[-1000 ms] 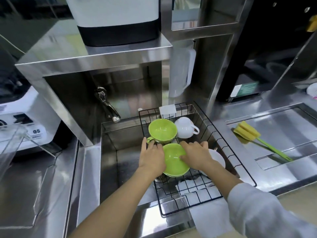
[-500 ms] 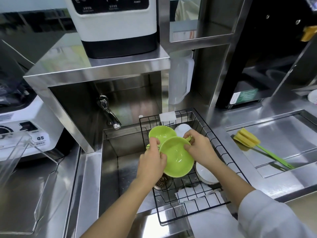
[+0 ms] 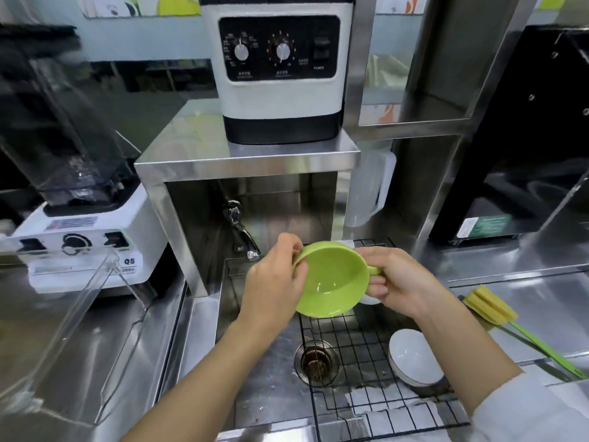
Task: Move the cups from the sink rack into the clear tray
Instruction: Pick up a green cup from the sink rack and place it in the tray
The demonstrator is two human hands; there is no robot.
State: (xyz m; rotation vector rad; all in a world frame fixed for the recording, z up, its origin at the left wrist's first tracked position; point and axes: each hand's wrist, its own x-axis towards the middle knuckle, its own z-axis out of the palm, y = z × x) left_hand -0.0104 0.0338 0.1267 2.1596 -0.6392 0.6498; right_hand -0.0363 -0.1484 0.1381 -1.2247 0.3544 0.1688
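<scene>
A green cup (image 3: 331, 282) with its opening towards me hangs above the black wire sink rack (image 3: 360, 362). My left hand (image 3: 274, 282) grips its left rim. My right hand (image 3: 395, 279) pinches its handle on the right. A white cup (image 3: 414, 358) lies tilted in the rack at the right. Part of another white cup (image 3: 369, 300) shows under my right hand. The clear tray (image 3: 73, 320) stands on the steel counter to the left of the sink, empty.
A tap (image 3: 242, 231) juts out over the sink under a steel shelf carrying a white machine (image 3: 280, 74). A blender (image 3: 79, 218) stands behind the tray. A yellow sponge brush (image 3: 497, 314) lies on the right counter. The sink drain (image 3: 315, 362) sits beneath the rack.
Both hands have lifted the green cup up out of the rack and slightly left. The view has tilted upward, showing the machine on the shelf.
</scene>
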